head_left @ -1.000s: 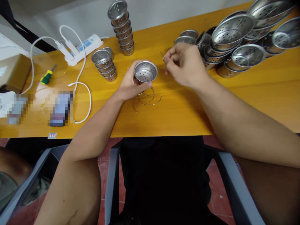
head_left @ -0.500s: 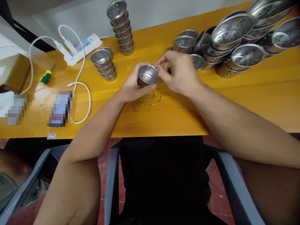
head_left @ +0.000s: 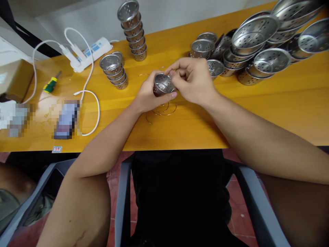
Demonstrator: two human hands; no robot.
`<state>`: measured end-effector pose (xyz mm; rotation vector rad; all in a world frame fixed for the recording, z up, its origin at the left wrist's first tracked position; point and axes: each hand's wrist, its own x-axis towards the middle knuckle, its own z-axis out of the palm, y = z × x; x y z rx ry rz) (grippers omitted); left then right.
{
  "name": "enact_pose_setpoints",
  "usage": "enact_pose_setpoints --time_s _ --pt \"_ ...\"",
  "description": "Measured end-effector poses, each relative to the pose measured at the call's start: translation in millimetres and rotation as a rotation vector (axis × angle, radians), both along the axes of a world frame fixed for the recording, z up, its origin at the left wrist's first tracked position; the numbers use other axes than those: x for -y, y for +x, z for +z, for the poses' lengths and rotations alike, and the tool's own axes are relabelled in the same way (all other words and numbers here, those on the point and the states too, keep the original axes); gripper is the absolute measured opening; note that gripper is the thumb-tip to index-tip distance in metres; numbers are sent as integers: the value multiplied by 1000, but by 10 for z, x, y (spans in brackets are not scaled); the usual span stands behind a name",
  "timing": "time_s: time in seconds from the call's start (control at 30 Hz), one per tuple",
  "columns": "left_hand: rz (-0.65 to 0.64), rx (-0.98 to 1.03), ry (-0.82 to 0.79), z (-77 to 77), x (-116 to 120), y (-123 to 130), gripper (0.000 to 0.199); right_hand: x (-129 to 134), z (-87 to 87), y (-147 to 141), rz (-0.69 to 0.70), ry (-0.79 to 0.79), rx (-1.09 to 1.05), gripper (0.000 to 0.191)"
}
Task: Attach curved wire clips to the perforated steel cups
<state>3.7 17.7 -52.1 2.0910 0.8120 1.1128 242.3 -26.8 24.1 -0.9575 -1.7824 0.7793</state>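
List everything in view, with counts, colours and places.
Table: one, orange, centre
Held cup: one, silver, centre
Wires: several, metallic, centre
Short stack: one, silver, left
Cup: one, silver, behind short stack
Tall stack: one, silver, back
Piled cups: many, silver, right
Screwdriver: one, green-yellow, left
Power strip: one, white, back
Cables: several, white, left
Phone: one, dark, left
Blurred object: one, grey, far left
White item: one, far left
Box: one, brown, far left
Label: one, white, front edge
Wall: one, grey, back
Chairs: two, grey, bottom
Floor: one, red, bottom
Other person's limb: one, lower left
Clothing: some, black, bottom
Left hand: one, around held cup
Right hand: one, at cup's rim
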Motion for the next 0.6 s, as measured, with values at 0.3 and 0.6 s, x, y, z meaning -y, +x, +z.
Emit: enact_pose_setpoints --time_s 0.3,0.6 --pt "-103 79 -127 -26 8 -77 99 -30 149 179 311 -102 -60 74" --pt "-73 11 -81 -105 -156 -160 100 -69 105 141 274 -201 -86 79"
